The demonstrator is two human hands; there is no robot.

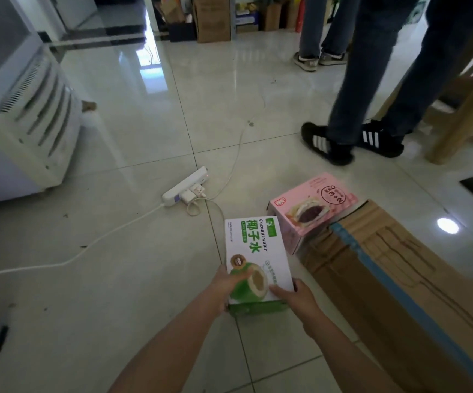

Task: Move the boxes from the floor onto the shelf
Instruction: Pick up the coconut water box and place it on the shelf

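A white and green coconut water box (253,248) sits low over the tiled floor in front of me. My left hand (227,285) grips its near left edge, thumb on the top face. My right hand (292,296) grips its near right corner. Whether the box rests on the floor or is lifted I cannot tell. A pink pastry box (312,205) stands on the floor just beyond and to the right. A large brown cardboard box (399,279) with blue tape lies at the right, touching the pink box. No shelf close to me is in view.
A white power strip (184,188) with plugs and trailing cables lies on the floor ahead. A white appliance (22,114) stands at the left. Two persons' legs (371,80) stand at the right, beside a wooden frame (462,109). Cartons line the far wall.
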